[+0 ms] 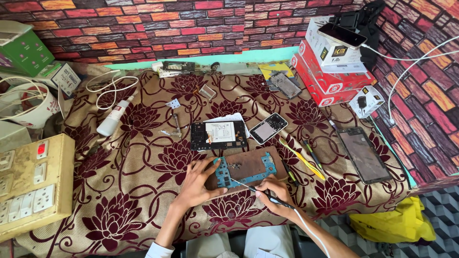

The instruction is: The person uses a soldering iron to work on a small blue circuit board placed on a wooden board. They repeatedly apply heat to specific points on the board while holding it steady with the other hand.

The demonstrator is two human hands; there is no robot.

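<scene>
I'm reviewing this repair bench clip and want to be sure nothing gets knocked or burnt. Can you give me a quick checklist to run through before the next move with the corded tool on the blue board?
1. Circuit board steadied by the left hand: ok.
2. Right hand gripping the corded tool like a pen: ok.
3. Tool tip on the intended spot: cannot tell, too small.
4. Board resting on the brown block, off the cloth: ok.
5. Loose screws lie close to the tip: not ok.
6. Tool cord free of snags: ok.
</scene>
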